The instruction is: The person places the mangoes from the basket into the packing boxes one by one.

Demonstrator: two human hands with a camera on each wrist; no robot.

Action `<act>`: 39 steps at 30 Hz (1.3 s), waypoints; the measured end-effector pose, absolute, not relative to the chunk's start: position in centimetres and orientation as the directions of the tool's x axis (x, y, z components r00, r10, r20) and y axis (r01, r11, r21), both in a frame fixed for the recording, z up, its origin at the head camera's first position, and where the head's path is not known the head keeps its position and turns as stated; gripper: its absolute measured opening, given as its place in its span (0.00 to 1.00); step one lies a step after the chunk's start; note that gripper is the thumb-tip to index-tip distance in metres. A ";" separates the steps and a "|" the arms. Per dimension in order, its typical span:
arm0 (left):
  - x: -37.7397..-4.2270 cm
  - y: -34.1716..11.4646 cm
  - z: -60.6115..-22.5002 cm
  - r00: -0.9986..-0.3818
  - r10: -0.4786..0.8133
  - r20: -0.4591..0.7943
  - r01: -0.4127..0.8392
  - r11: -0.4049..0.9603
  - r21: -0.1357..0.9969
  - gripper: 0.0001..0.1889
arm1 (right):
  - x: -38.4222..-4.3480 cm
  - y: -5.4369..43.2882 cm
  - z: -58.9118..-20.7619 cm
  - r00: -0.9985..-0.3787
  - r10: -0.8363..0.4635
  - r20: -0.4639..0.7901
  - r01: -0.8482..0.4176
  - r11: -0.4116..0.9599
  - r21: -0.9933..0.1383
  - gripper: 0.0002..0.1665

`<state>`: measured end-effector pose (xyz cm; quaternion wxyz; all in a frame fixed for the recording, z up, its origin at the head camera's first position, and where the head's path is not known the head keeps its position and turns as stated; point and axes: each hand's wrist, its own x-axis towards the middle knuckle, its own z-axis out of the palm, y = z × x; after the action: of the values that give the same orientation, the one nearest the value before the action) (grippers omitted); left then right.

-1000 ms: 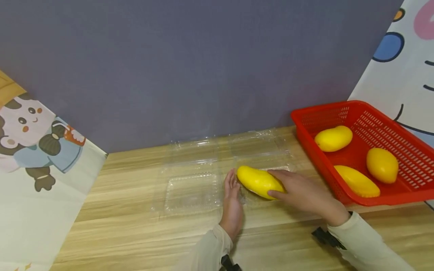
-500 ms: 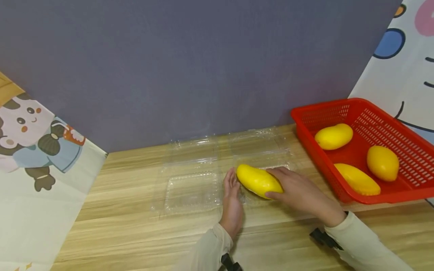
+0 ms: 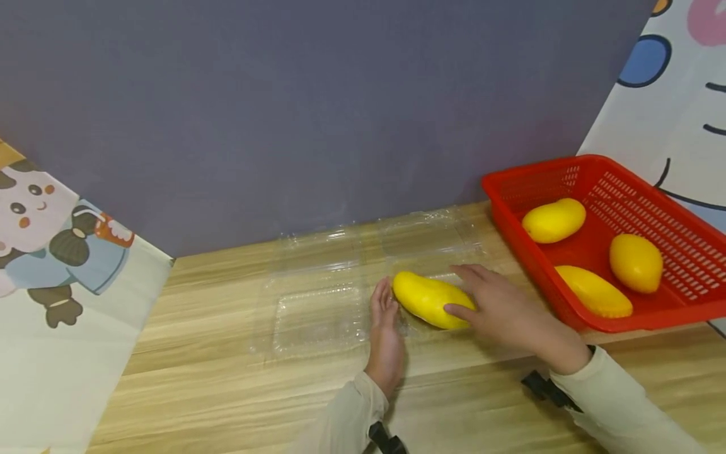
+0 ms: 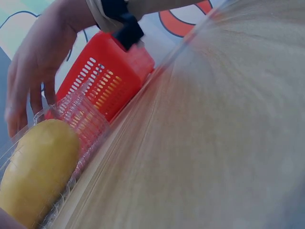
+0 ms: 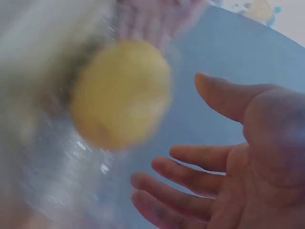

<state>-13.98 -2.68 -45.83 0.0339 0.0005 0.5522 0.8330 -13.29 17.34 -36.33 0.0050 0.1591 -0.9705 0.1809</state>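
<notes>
A yellow mango (image 3: 428, 299) lies in the right-hand clear plastic container (image 3: 454, 255), whose lid is folded back toward the wall. My left hand (image 3: 387, 337) stands on edge at the container's left side, fingers straight beside the mango's left end. My right hand (image 3: 505, 309) is over the mango's right end in the head view. In the right wrist view, the thumb and fingers of that right hand (image 5: 257, 152) are spread apart, with a gap between them and the mango (image 5: 121, 95). The left wrist view shows the mango (image 4: 40, 167) inside the container wall.
A red perforated basket (image 3: 533, 287) with three mangoes stands to the right. Another clear container (image 3: 317, 318) with its lid folded back lies left of my left hand. A grey wall (image 3: 340, 113) rises behind the wooden table (image 3: 227, 391).
My right hand gripped the mango in the earlier frames and has now let go, its fingers spreading and lifting off. The mango stays in the container; my left hand has barely moved.
</notes>
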 end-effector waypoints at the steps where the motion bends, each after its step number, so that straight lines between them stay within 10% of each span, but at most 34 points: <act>1: -14.0 -2.7 -45.9 -0.998 0.054 -0.038 -0.056 -0.389 0.920 0.27 | -13.2 17.8 -35.7 -0.951 -0.300 0.074 -0.307 0.888 -0.343 0.45; 14: -14.0 -3.0 -45.9 -0.998 0.050 -0.043 -0.059 -0.369 0.928 0.28 | -12.4 24.9 -30.2 -0.987 -0.154 0.039 -0.158 0.966 -0.206 0.49; 22: -13.7 -3.1 -45.8 -0.996 0.060 -0.066 -0.083 -0.362 0.929 0.28 | -12.6 31.3 -32.7 -0.968 -0.145 -0.207 -0.134 0.989 -0.066 0.52; 39: -13.8 -2.8 -45.6 -0.996 0.050 -0.067 -0.082 -0.388 0.918 0.27 | -14.6 34.8 -35.8 -0.956 -0.155 -0.248 -0.133 0.986 -0.100 0.55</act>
<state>-13.78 -2.83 -45.60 0.0396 -0.0142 0.5519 0.8328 -14.61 34.83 -35.81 -0.1287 0.0729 -0.9881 0.0413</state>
